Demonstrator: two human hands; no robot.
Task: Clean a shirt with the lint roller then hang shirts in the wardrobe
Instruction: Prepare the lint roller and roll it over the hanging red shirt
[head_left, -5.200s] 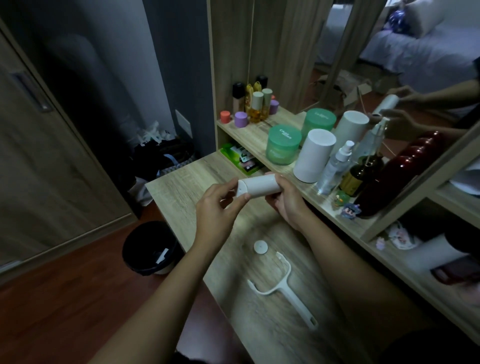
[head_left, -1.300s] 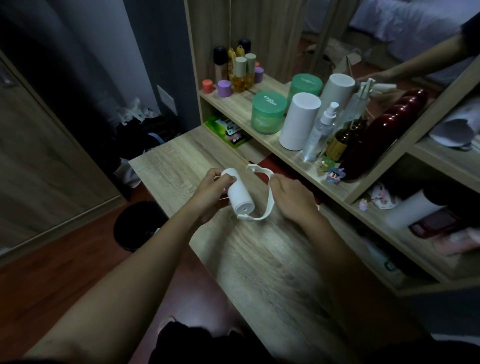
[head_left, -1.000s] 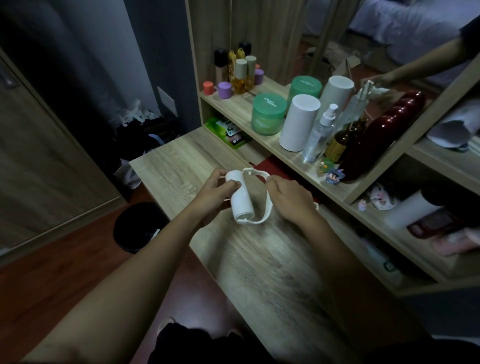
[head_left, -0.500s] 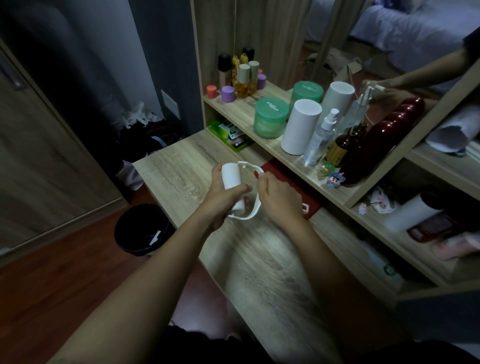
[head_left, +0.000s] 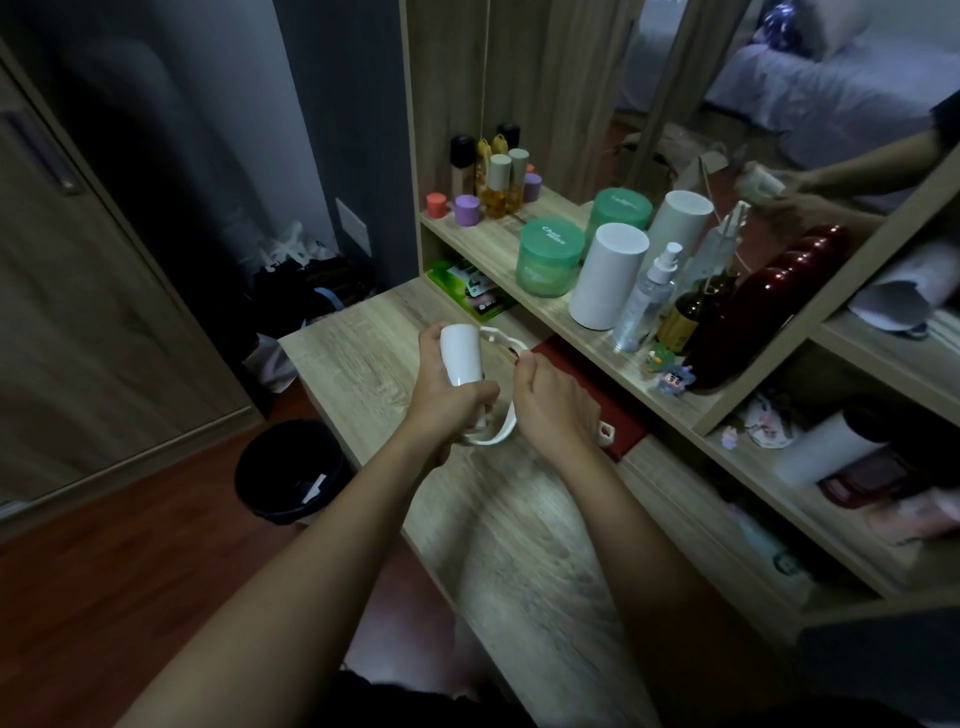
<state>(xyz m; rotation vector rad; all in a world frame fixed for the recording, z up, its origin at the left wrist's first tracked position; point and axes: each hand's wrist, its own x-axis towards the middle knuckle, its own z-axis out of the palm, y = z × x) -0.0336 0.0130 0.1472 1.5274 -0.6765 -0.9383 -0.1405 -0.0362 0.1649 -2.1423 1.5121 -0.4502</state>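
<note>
A white lint roll (head_left: 461, 354) stands almost upright above the wooden desk (head_left: 363, 353), gripped around its lower half by my left hand (head_left: 441, 400). Its white plastic handle frame (head_left: 501, 436) curves around the roll from top to bottom. My right hand (head_left: 553, 405) is closed on the frame's handle, whose end (head_left: 605, 433) pokes out past my palm. No shirt or wardrobe interior is in view.
A shelf (head_left: 498, 249) behind the desk carries a green jar (head_left: 549, 257), a white cylinder (head_left: 605, 283), a spray bottle (head_left: 647, 301) and small bottles. A black bin (head_left: 291, 467) stands on the floor at left. A wooden door (head_left: 78, 312) is further left. A red pouch (head_left: 597, 395) lies under my right hand.
The roll went from lying sideways in both hands, with the frame on the desk, to standing upright inside the frame. My hands have lifted slightly and drawn closer together.
</note>
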